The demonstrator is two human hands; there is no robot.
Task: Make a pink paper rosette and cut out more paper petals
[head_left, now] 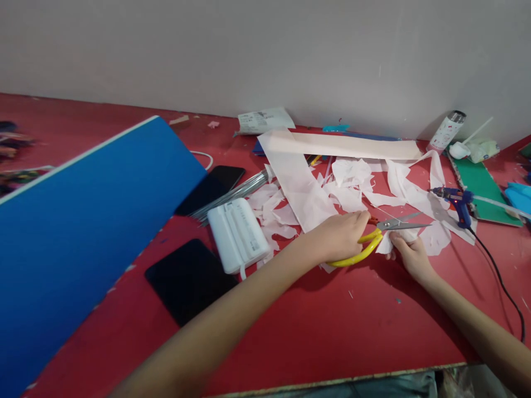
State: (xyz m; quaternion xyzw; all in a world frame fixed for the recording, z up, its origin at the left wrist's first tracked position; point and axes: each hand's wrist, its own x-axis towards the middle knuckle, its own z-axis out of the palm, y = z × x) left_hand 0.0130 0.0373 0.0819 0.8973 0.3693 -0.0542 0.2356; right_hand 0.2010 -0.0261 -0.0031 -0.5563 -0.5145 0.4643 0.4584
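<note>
While one hand (338, 237) holds scissors (365, 247), the other hand (412, 257) pinches one scrap (388, 243).

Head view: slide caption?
Left hand holds yellow-handled scissors at a pale scrap pinched by the right hand, on a red workbench.

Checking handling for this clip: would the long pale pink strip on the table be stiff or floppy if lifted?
Probably floppy and light: the long pale pink strip lies thin and flat, folding sharply at its corner. The crumpled scraps beside it suggest a soft sheet that may tear.
</note>
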